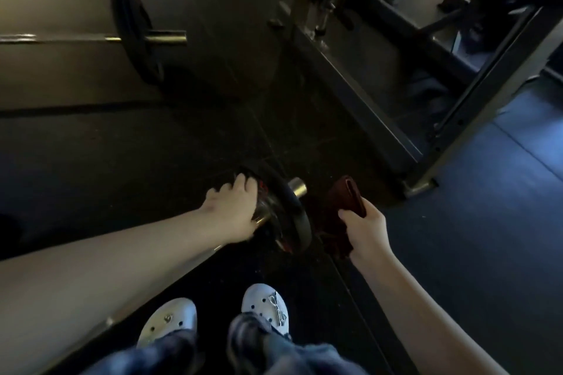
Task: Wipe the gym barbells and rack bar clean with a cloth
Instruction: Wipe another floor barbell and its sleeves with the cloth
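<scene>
Far to the left, a second barbell [166, 36] lies on the floor by the wall. My left arm stretches down and forward. My left hand [231, 210] is on the near barbell [297, 189], fingers [240, 183] curled over the rim of its dark plate. My right hand [365, 228] hangs just right of that plate, fingers clenched round a dark red cloth [341, 201]. I cannot tell whether the cloth touches the plate. The rack [359, 85] stands beyond, to the right.

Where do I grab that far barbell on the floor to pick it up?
Grip the far barbell by its bare shaft, left of its plate, from above. It lies level, and the plate likely holds it off the floor, leaving finger room.
</scene>
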